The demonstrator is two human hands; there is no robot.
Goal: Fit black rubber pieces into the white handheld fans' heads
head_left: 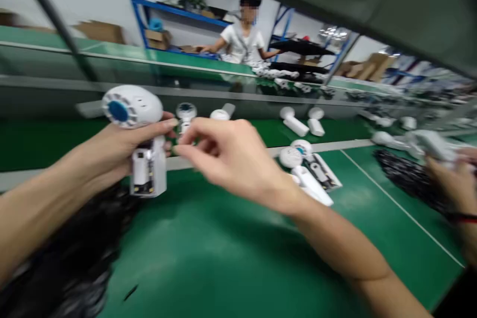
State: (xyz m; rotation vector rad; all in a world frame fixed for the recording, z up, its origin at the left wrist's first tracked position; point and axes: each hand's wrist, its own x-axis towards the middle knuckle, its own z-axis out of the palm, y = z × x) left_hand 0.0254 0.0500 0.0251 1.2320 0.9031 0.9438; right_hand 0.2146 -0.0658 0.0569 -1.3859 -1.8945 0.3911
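Note:
My left hand (122, 146) is wrapped round a white handheld fan (132, 105), just below its rounded head. The head has slots round a blue centre. Its boxy handle (149, 171) hangs down with the inner side exposed, showing a pale block and small metallic parts. Just right of it, my right hand (231, 156) is raised with thumb and forefinger drawn together. Whatever those fingertips pinch, if anything, is too small to make out. Behind the fingers, another white fan (186, 111) is partly hidden.
Several white fan parts (313, 179) lie on the green bench (223, 258), with more white pieces (294, 121) on the strip behind. Black plastic (70, 253) is at lower left. A neighbour's hand (456, 179) holds a white piece at right. Another person (244, 42) stands across the line.

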